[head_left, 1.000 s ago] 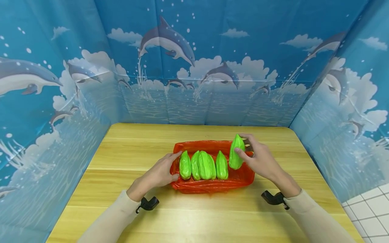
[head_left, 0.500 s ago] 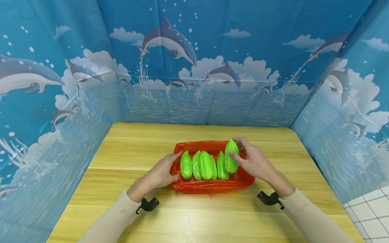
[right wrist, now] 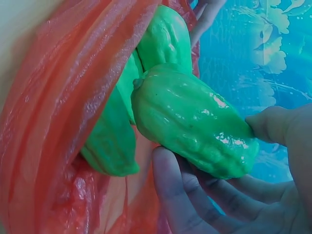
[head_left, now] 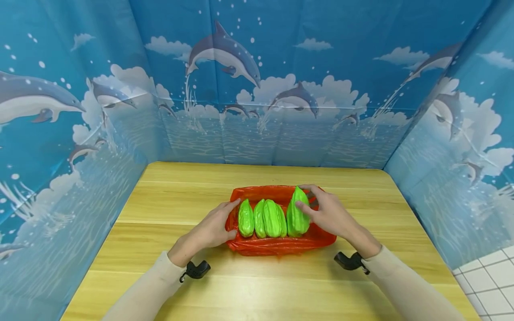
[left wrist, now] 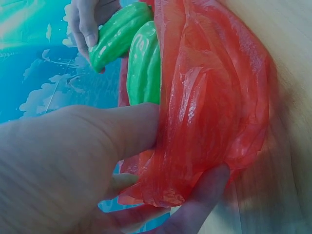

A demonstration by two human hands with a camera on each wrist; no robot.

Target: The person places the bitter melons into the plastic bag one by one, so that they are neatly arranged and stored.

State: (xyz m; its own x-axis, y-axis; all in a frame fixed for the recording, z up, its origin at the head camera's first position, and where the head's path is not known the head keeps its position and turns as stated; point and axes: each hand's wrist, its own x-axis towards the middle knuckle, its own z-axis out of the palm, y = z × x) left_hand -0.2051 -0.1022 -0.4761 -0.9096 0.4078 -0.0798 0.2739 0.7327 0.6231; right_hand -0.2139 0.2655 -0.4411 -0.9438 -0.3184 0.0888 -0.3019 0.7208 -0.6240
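My right hand (head_left: 331,214) holds a glossy green ridged fruit (head_left: 298,214) by its sides, thumb on the near side, fingers behind. In the right wrist view this fruit (right wrist: 195,122) is tilted, its stem stub toward the red plastic bag (right wrist: 53,97). Several similar green fruits (head_left: 271,218) lie side by side in the red bag (head_left: 277,247), which is spread like a long open tray. At its left end my left hand (head_left: 210,225) grips the bag's edge; in the left wrist view, fingers of that hand (left wrist: 63,161) lie on both sides of the red plastic (left wrist: 209,97).
A light wooden table (head_left: 257,290) bears the bag. Blue dolphin-print curtains (head_left: 257,133) stand around its back and sides. Black wrist cameras (head_left: 196,269) hang at both cuffs. White tiles (head_left: 490,276) show at the lower right.
My right hand has moved left and a little down with the green fruit, now in front of the rightmost fruit in the bag. The left hand stays on the bag's edge.
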